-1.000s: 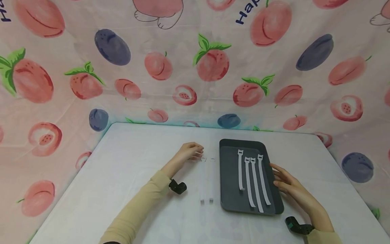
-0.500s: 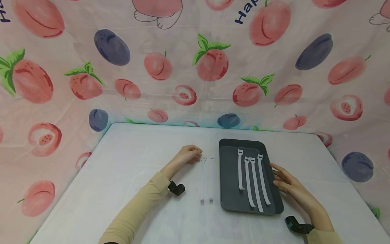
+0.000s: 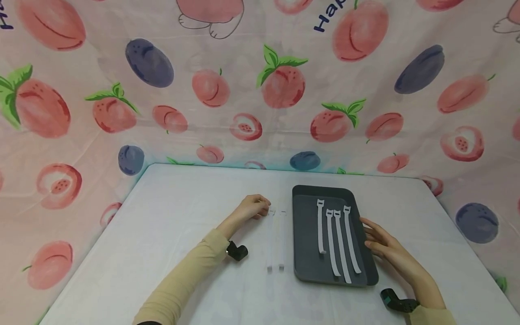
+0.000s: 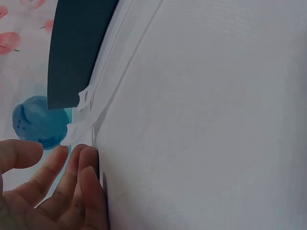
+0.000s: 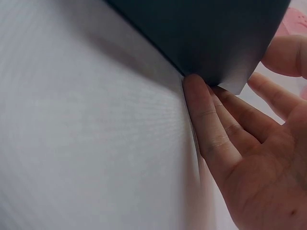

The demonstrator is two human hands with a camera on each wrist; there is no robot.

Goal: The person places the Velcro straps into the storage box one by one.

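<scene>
Two white hook-and-loop cable ties [image 3: 282,239] lie lengthwise on the white table, left of the tray, nearly blending with the cloth. My left hand [image 3: 253,207] is at the far, slotted end of the left one. In the left wrist view its thumb [image 4: 19,155] stays apart from the other fingers, and the fingertips are right by a slotted tie head [image 4: 76,132]. Several more white ties [image 3: 331,243] lie side by side in the dark grey tray [image 3: 300,271]. My right hand [image 3: 386,243] touches the tray's right wall with extended fingers, its fingertips low against the side in the right wrist view.
The table's far edge [image 3: 227,167] meets a hanging cloth [image 3: 243,58] printed with peaches and blue fruit. A black wrist camera [image 3: 237,251] sits under the left wrist, another black camera [image 3: 396,301] by the right wrist.
My left hand has come down slightly toward the tie's head, its fingers drawn closer together than a second ago. The right hand, tray and ties stay in place.
</scene>
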